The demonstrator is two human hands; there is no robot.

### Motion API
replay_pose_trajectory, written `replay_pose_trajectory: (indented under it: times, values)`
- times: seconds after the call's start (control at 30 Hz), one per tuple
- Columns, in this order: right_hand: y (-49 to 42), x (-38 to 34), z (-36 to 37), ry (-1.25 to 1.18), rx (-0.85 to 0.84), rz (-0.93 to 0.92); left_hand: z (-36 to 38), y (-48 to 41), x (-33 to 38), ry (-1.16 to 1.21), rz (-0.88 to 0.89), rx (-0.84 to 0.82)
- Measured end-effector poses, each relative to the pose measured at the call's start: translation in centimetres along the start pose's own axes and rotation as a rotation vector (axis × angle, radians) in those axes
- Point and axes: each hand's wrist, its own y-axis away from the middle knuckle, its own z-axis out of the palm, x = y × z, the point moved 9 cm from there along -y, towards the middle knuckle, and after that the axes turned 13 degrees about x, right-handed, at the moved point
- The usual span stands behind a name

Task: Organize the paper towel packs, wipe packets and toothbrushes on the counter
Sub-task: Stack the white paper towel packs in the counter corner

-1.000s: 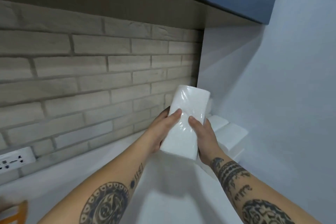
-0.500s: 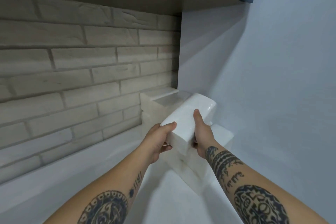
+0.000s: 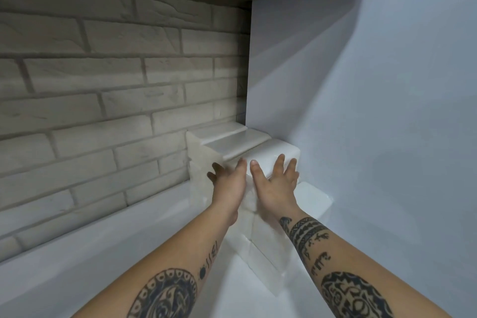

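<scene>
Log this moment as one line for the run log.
left hand: open, fingers spread | right hand: open, on top paper towel pack | pack: atop corner stack

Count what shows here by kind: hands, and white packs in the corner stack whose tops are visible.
Hands: 2, left hand and right hand, both flat against the stack.
White packs with tops showing: 4, three stepped along the top and one lower on the right; packs beneath are too merged to count.
Total: 6.
</scene>
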Motion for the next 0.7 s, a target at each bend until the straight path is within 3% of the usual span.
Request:
replay_pose_trajectory:
  times: [0.1,0.57,0.7]
  values:
    - [-0.9,0.0,0.4,0.044,-0.008,-0.024,1.0,-0.6,0.1,-0.090,0.068,-0.016]
    - [-1.7,-0.3,0.8,0.085,-0.110,0.007,-0.6,-1.4,-0.7,-0.111,0.014,-0.068]
    - [-1.0,-1.7,-1.0,0.020,-0.019,-0.006,-3.1,-0.3,-0.2,-0.111,-0.011,-0.031]
